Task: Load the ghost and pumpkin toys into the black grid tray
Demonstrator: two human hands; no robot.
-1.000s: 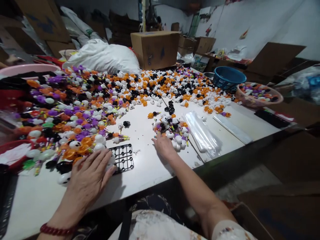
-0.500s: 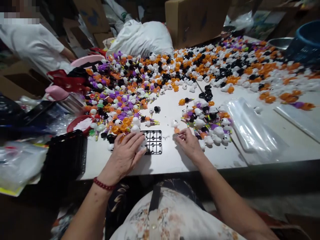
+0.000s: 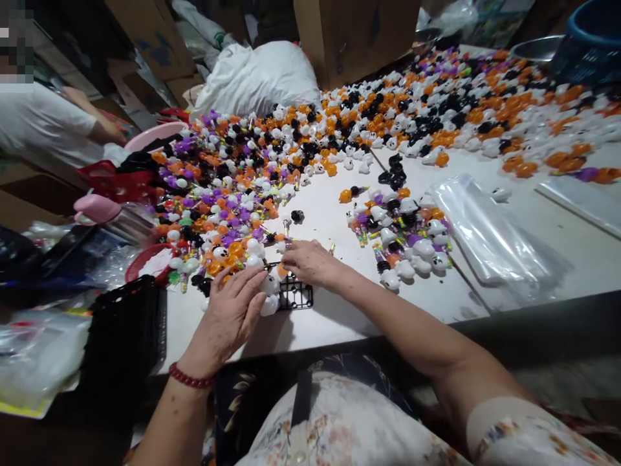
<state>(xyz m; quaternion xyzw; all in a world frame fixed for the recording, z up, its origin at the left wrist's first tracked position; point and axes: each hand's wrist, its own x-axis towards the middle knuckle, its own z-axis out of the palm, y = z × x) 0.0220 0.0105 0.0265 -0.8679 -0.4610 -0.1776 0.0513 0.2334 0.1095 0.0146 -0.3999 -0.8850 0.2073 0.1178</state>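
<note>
A black plastic grid tray (image 3: 297, 294) lies near the table's front edge. White ghost-shaped toys (image 3: 270, 304) stand on its left part. My left hand (image 3: 235, 304) rests over that side, fingers stretched out and palm down, touching the white toys; what lies beneath the palm is hidden. At the tray's back edge, my right hand (image 3: 310, 262) pinches a small orange Halloween toy (image 3: 282, 270), mostly covered by the fingers. To the right sits a small heap of white, black, purple and orange toys (image 3: 407, 236).
A large pile of mixed Halloween toys (image 3: 339, 116) spreads across the back. Clear plastic bags (image 3: 485, 239) lie at right. A red basket (image 3: 145, 262), a pink-lidded bottle (image 3: 97, 210) and stacked black trays (image 3: 126, 323) stand at left. Another person (image 3: 43, 136) is beyond.
My right hand has moved left from beside the small heap to the grid tray, carrying a small toy. My left hand stays over the tray's left side. The view has shifted slightly.
</note>
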